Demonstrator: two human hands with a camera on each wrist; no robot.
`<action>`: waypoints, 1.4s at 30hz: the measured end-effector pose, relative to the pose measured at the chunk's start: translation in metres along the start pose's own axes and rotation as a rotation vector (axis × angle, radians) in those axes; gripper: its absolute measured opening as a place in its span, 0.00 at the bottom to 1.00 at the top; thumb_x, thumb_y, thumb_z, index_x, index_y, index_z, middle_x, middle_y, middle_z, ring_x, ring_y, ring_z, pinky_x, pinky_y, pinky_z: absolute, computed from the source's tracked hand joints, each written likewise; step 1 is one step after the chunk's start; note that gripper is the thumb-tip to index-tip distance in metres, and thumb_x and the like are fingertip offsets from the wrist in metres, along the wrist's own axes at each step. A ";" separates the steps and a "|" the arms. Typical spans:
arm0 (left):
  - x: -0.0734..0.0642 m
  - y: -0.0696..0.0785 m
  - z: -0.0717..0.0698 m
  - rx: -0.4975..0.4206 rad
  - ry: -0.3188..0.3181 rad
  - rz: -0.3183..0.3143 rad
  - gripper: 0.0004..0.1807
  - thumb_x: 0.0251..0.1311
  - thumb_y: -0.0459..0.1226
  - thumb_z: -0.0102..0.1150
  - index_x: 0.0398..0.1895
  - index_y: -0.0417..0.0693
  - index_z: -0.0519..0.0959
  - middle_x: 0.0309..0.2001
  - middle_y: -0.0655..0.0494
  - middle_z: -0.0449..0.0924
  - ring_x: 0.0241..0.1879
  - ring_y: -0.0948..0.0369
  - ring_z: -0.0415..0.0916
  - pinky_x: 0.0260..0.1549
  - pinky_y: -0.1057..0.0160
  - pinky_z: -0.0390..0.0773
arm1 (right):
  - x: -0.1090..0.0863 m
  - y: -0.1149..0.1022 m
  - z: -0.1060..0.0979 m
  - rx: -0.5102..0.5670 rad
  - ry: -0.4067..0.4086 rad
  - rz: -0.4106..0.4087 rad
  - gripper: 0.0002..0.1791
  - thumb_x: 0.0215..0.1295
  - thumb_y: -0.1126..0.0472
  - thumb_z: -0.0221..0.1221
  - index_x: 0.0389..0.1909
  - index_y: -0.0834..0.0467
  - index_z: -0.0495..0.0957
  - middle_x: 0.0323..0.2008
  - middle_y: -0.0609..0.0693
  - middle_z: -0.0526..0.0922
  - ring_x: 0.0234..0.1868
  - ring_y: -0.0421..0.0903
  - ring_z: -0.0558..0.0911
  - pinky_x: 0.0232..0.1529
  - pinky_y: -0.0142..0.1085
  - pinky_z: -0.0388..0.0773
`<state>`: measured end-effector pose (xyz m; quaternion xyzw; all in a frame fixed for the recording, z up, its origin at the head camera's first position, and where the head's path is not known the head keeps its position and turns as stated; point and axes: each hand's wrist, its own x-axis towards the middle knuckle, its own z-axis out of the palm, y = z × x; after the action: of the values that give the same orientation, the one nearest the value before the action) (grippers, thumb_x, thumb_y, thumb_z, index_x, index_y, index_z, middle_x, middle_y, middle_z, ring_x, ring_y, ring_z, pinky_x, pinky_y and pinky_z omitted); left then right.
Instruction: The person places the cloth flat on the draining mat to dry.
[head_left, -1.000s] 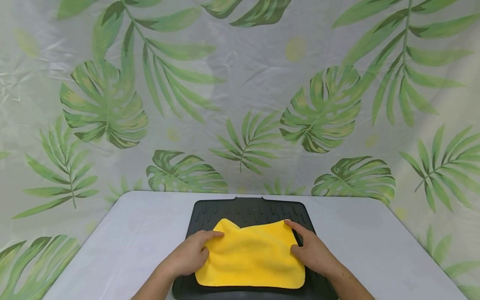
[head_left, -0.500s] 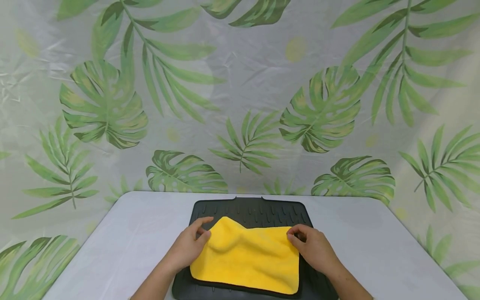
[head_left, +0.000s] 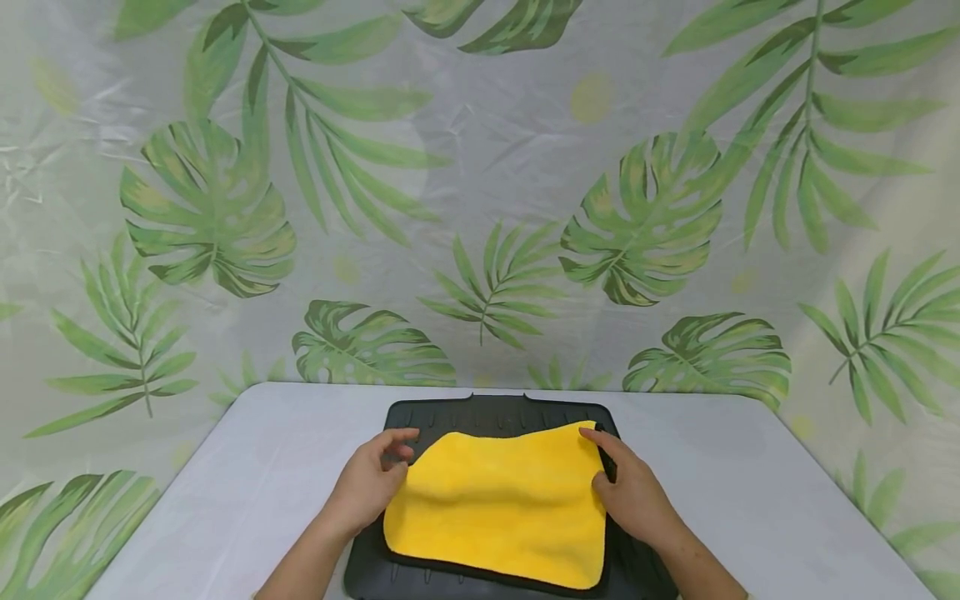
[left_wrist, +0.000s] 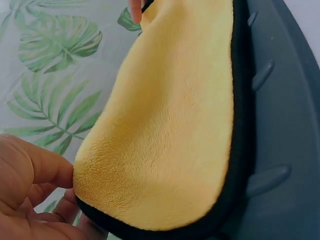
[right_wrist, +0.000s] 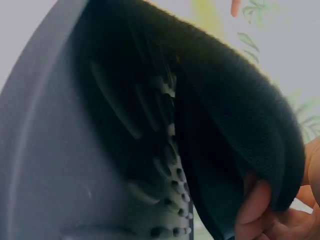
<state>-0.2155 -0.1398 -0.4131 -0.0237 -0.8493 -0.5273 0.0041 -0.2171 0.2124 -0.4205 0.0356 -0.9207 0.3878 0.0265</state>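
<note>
A yellow plush towel (head_left: 498, 500) with a dark border and dark underside is held up above a black ribbed mat (head_left: 375, 562). My left hand (head_left: 367, 479) pinches its left edge; in the left wrist view the thumb lies on the yellow face of the towel (left_wrist: 165, 120) and other fingers sit behind. At the right edge, my right hand (head_left: 637, 492) grips near the upper corner, index finger and thumb spread along the side. The right wrist view shows fingertips of that hand (right_wrist: 280, 220) against the dark underside (right_wrist: 240, 120) of the towel.
Beneath the mat is a white table (head_left: 750, 492). A leaf-patterned curtain (head_left: 495, 183) hangs behind the table's far edge. Raised ridges (left_wrist: 270, 177) stand up from the mat's surface.
The towel's top edge has straightened and its right corner has risen. My right hand has opened out from a tight pinch along the side. My left hand has shifted slightly left.
</note>
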 end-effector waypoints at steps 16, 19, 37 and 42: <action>0.000 -0.010 -0.005 0.068 -0.347 -0.118 0.35 0.68 0.44 0.64 0.74 0.42 0.66 0.34 0.49 0.84 0.23 0.60 0.73 0.25 0.60 0.75 | 0.009 0.016 0.003 -0.062 0.023 0.025 0.19 0.74 0.58 0.59 0.64 0.52 0.79 0.49 0.60 0.87 0.44 0.56 0.85 0.46 0.49 0.83; 0.000 -0.011 -0.005 0.012 -0.384 -0.085 0.36 0.66 0.40 0.66 0.74 0.42 0.66 0.34 0.50 0.84 0.25 0.60 0.74 0.27 0.61 0.75 | 0.010 0.017 0.003 -0.065 0.013 0.032 0.18 0.73 0.58 0.60 0.61 0.52 0.80 0.64 0.62 0.79 0.50 0.57 0.83 0.52 0.52 0.81; 0.001 0.004 -0.004 -0.077 -0.125 0.035 0.34 0.64 0.23 0.47 0.75 0.47 0.68 0.75 0.43 0.66 0.75 0.41 0.63 0.32 0.64 0.76 | 0.011 0.019 -0.002 0.085 0.033 0.070 0.34 0.73 0.67 0.47 0.78 0.46 0.62 0.23 0.59 0.76 0.10 0.41 0.58 0.15 0.34 0.67; 0.000 0.000 -0.004 -0.038 -0.231 0.007 0.34 0.63 0.22 0.48 0.73 0.49 0.71 0.75 0.41 0.65 0.75 0.40 0.62 0.35 0.61 0.79 | 0.011 0.023 0.001 -0.016 -0.033 0.041 0.28 0.69 0.68 0.52 0.69 0.52 0.74 0.45 0.60 0.86 0.26 0.45 0.76 0.24 0.34 0.70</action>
<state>-0.2154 -0.1437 -0.4113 -0.0875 -0.8339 -0.5370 -0.0924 -0.2305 0.2272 -0.4368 0.0231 -0.9247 0.3800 0.0035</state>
